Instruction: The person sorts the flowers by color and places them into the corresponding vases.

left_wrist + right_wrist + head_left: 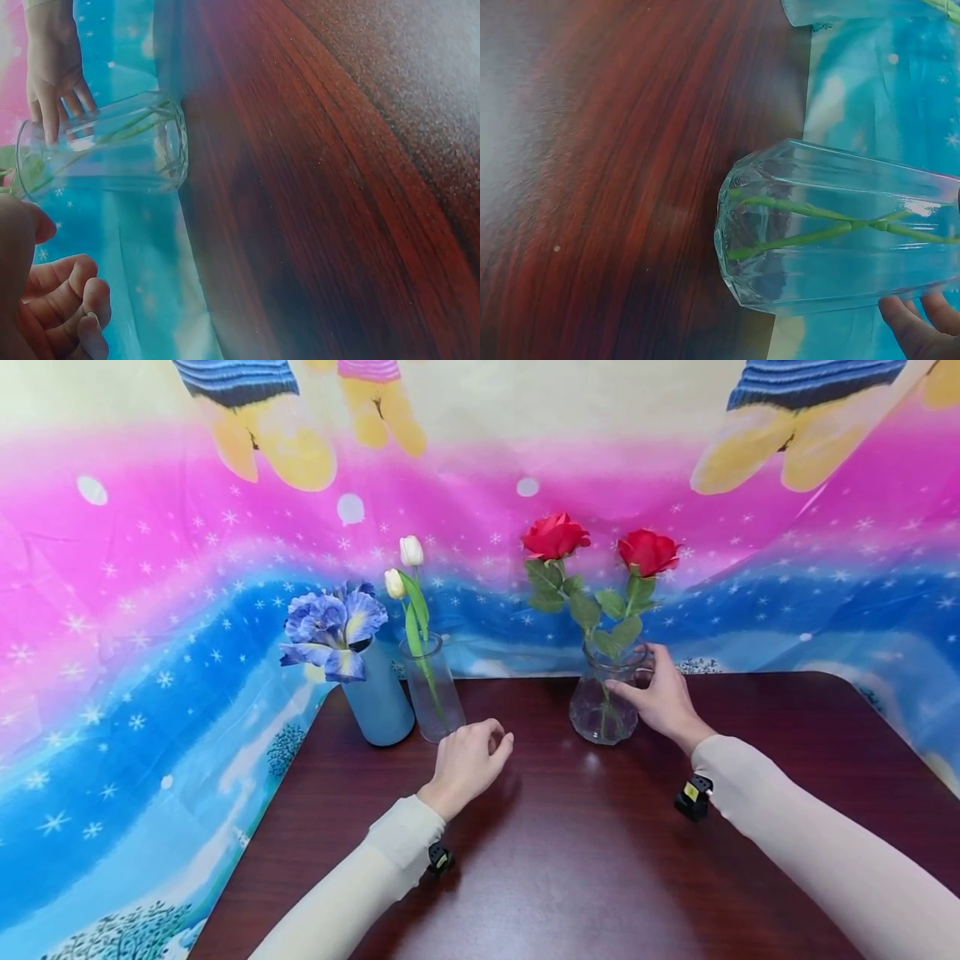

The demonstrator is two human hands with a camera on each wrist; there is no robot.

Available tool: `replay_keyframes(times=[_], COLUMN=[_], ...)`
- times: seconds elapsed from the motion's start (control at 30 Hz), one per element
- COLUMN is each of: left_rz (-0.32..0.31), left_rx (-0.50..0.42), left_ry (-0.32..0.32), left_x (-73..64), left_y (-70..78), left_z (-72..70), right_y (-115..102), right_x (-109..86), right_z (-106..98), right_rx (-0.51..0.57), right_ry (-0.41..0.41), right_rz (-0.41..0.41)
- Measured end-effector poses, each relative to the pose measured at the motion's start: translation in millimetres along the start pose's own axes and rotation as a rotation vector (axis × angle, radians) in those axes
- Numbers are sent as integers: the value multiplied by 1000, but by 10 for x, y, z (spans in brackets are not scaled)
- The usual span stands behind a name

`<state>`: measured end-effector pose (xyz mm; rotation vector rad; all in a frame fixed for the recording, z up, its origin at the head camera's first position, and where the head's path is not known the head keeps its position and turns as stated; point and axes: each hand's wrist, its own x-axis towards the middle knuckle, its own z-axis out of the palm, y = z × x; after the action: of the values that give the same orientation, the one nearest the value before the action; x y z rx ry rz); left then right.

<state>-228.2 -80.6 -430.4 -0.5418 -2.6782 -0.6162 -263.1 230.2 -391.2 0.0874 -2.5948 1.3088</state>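
Observation:
Two red roses (557,537) with green leaves stand in a clear faceted glass vase (602,714) at the back of the table. My right hand (666,697) holds this vase near its neck, thumb in front and fingers on the right side and behind. In the right wrist view, the green stems (810,234) cross inside the glass, and some fingertips (907,319) show at its side. My left hand (467,764) hovers over the table with loosely curled fingers and nothing in them. It is nearest to a slim glass vase (441,697) with two white tulips (411,551).
At the back left, a blue vase (381,706) with blue-purple irises (330,622) stands beside the tulip vase. The dark wooden table (570,877) meets a colourful printed cloth (480,485) along its back edge.

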Motion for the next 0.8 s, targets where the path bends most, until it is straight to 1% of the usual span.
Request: replay_keyframes(times=[0.2,0.33,0.63,0.8], left_rz=[1,-1,1,-10], left_rx=[-7,-1,-10,-9], left_ry=[0,0,-12,-9], left_x=[-1,-9,-23,-53], left_y=[1,-13,-30,-61], left_z=[4,2,-3,-12], right_y=[23,25,-23,-22], right_x=[59,79,98,80], right_z=[59,76,89,95], right_rx=[23,28,27,53], right_ry=[22,21,-2,-28], right_rz=[22,26,40,46])
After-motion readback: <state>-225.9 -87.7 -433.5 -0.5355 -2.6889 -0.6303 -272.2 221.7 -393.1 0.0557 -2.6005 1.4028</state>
